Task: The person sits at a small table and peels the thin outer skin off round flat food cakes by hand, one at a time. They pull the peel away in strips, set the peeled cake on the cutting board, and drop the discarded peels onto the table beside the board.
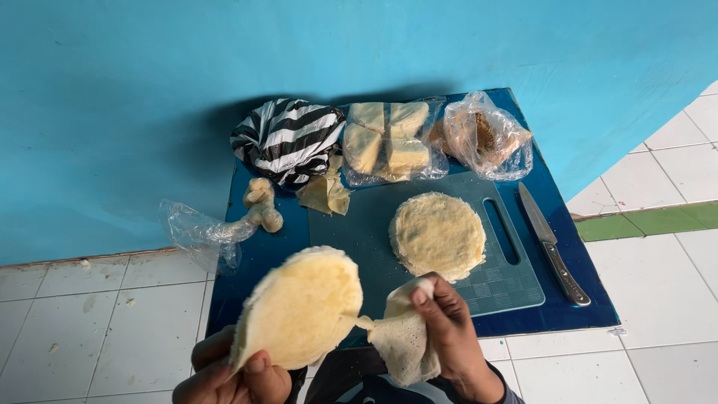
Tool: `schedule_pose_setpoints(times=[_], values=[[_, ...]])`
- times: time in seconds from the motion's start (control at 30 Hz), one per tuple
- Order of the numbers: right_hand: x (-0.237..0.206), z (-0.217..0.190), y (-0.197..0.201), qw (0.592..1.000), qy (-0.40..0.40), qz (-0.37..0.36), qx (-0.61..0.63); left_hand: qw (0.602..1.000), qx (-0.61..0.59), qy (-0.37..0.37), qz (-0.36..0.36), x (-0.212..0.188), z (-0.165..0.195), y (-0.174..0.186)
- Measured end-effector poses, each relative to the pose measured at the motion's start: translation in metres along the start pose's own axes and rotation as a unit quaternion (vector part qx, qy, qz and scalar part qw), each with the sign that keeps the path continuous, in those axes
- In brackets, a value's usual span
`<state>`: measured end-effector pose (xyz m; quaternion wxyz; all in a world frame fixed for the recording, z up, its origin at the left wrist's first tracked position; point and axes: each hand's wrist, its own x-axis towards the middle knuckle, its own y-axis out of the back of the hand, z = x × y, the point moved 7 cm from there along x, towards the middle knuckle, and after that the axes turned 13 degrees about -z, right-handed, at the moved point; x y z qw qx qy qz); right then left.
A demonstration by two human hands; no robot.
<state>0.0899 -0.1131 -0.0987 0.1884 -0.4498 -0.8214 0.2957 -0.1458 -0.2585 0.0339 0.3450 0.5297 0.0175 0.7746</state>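
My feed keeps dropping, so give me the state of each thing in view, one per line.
Left hand: holding round cake, tilted.
Right hand: gripping peeled wrapper.
Second cake: unwrapped, flat on cutting board.
Knife: lying beside board.
Striped bag: crumpled.
Clear bag of blocks: open or shut unclear.

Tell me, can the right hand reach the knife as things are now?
Probably not at once. The right hand is pinching the peeled wrapper, so its grip is taken. The knife lies uncovered beside the cutting board, with nothing across the way.
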Motion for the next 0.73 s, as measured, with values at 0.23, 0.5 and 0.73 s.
schedule_pose_setpoints(times=[0.23,0.5,0.73], values=[[-0.017,-0.018,0.02,0.995,0.036,0.081,0.051,0.991,0.085,0.103,-0.011,0.011,-0.003,0.003],[-0.048,-0.046,0.064,0.982,0.071,0.172,0.009,0.984,-0.047,0.134,0.111,-0.013,-0.026,0.01],[-0.019,-0.169,0.08,0.913,0.198,0.228,-0.273,0.969,-0.093,0.195,0.12,-0.053,-0.057,0.031]])
